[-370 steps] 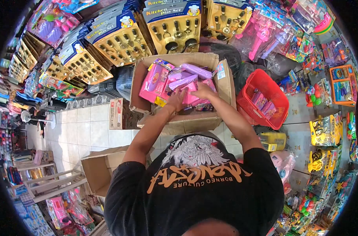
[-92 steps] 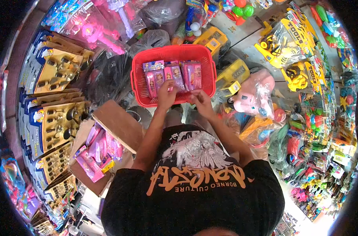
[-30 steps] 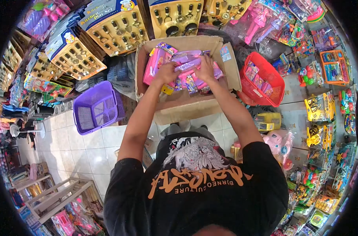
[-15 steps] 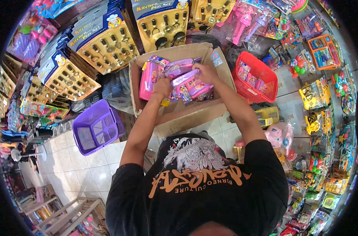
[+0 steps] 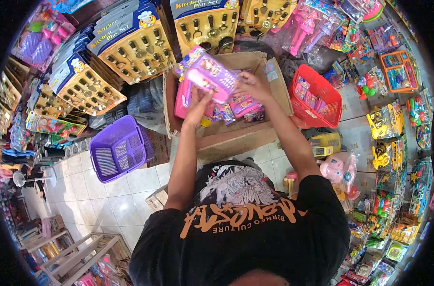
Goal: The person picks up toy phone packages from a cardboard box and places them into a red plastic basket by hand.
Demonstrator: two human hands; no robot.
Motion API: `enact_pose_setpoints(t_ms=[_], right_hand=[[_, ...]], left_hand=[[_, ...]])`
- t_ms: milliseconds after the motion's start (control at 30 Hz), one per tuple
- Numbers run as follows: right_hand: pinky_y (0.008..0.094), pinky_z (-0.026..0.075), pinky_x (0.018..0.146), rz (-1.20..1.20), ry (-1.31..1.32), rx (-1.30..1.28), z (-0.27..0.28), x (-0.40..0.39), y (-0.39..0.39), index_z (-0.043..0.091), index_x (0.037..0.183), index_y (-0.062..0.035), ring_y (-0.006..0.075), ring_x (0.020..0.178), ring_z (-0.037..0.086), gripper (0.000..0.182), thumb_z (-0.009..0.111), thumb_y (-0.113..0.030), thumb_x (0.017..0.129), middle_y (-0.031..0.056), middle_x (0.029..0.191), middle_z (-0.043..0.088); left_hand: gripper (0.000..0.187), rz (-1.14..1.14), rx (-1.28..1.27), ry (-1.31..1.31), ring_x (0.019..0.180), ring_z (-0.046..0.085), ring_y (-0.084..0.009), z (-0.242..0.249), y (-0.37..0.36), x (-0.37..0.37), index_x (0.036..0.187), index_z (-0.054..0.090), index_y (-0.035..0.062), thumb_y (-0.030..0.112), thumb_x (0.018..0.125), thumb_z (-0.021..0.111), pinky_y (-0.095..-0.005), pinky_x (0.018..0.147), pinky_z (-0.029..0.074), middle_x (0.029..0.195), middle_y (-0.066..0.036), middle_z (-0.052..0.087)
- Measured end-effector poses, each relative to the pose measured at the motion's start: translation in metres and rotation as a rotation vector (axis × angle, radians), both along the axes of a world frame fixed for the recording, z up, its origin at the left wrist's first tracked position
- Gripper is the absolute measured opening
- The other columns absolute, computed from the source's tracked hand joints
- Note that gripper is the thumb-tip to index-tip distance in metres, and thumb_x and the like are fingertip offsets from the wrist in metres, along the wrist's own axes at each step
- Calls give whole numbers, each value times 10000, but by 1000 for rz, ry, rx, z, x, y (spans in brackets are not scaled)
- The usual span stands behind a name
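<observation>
A purple-and-pink toy package is raised over the open cardboard box, tilted. My left hand is closed on its lower edge. At the package's right edge is my right hand, fingers partly bent; whether it grips the package is unclear. Inside the box below lie more pink and purple packages, partly hidden by the raised one and my hands.
Right of the box stands a red basket with several small packages. A purple basket is at the left. Kitchen play sets hang behind, and toys line the right side. A wooden rack is at lower left.
The package has come up out of the box in my left hand, toward the upper left. My right hand has opened somewhat beside it. The view has shifted slightly.
</observation>
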State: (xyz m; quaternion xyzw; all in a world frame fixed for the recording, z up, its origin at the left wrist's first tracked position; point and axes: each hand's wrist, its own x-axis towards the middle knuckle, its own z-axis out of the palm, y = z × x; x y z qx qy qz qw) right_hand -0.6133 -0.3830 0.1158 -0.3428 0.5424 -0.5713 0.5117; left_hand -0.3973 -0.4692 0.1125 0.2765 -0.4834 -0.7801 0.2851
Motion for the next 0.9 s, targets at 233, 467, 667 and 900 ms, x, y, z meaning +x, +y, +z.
enact_pose_setpoints(t_ms=[233,467,667,900], right_hand=[[286,487,770,-5,533,-149,-45,10,-22,453,1215,-58,141,907,578,454,656,-145,819,45,1079,578],[428,373,972,173,1228,515,-83,14,-7,260,1351,-93,276,1218,415,891,773,-201,631,169,1324,394],[450,328,1009,102,1466,461,-98,15,-17,368,1287,-68,316,1285,314,703,717,-255,706,185,1345,368],[342,461,802,-50,987,-32,-16,2,-6,509,1150,-12,268,943,585,452,645,-281,813,145,1047,603]], left_hand=[[379,352,-6,130,950,527,-125,-15,-14,16,1162,409,30,192,879,601,-275,821,438,1068,-78,547],[382,468,-257,23,954,473,-125,-34,-16,31,1185,407,-7,306,967,417,-277,855,392,1063,-82,515],[424,432,-240,-29,964,483,-129,-27,-6,33,1192,374,-17,275,924,525,-280,867,395,1075,-93,514],[470,479,-296,29,973,487,-142,-15,-6,43,1203,367,19,235,869,618,-286,878,393,1090,-83,501]])
